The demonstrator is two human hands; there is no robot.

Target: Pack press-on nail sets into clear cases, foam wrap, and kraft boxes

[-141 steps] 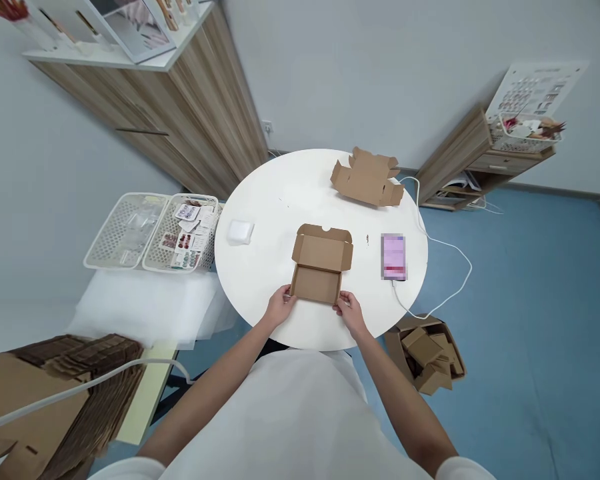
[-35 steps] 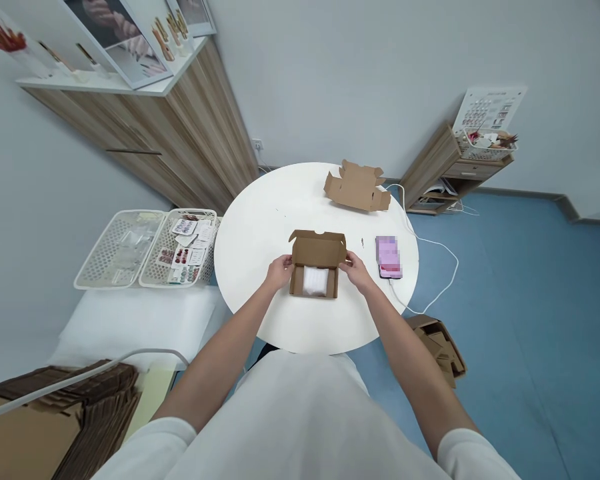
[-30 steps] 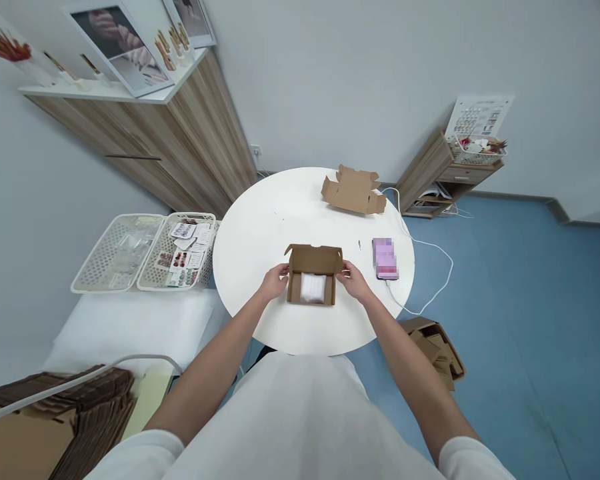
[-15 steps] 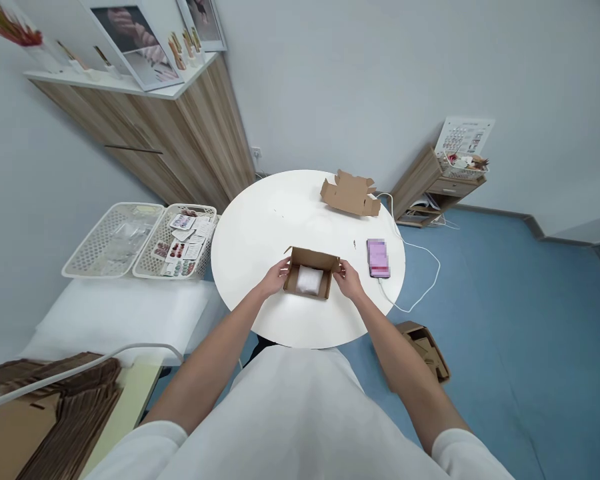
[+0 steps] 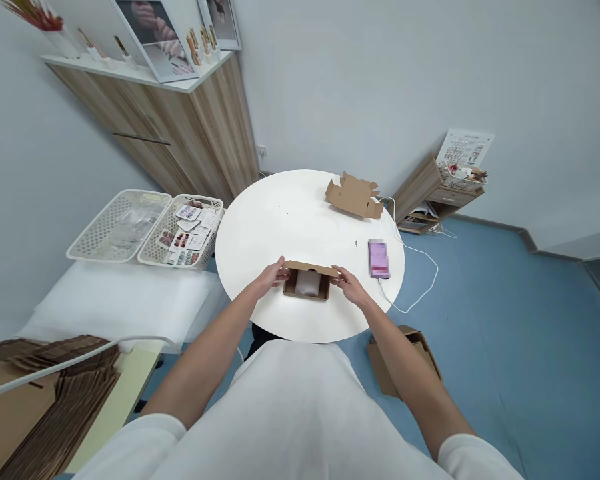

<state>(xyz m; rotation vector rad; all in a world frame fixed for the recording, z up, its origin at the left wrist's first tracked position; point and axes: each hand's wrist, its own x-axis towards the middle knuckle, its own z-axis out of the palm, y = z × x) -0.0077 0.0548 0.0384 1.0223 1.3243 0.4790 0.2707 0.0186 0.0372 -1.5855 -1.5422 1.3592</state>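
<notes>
A small brown cardboard box (image 5: 325, 291) sits near the front edge of the round white table (image 5: 260, 227), its lid tilted partway over the opening. Inside lies a white wrapped packet (image 5: 308, 284), its far part shaded by the lid. My left hand (image 5: 271, 277) grips the left end of the lid, thumb side up. At the opposite end, my right hand (image 5: 347, 283) has its fingers on the lid's right corner. Both hands hold the box from its sides, and some fingertips are hidden behind the cardboard.
An unfolded cardboard box (image 5: 355, 197) lies at the table's back right. Nearer is a purple-screened phone (image 5: 379, 259) on a white cable (image 5: 420, 248). White baskets (image 5: 153, 257) with cards and plastic bags stand left. Flattened cartons (image 5: 75, 400) are stacked lower left; an open carton (image 5: 385, 370) is on the floor.
The box's lid has swung from standing upright at the back to leaning forward over the opening, with both hands following it. The camera view has shifted slightly.
</notes>
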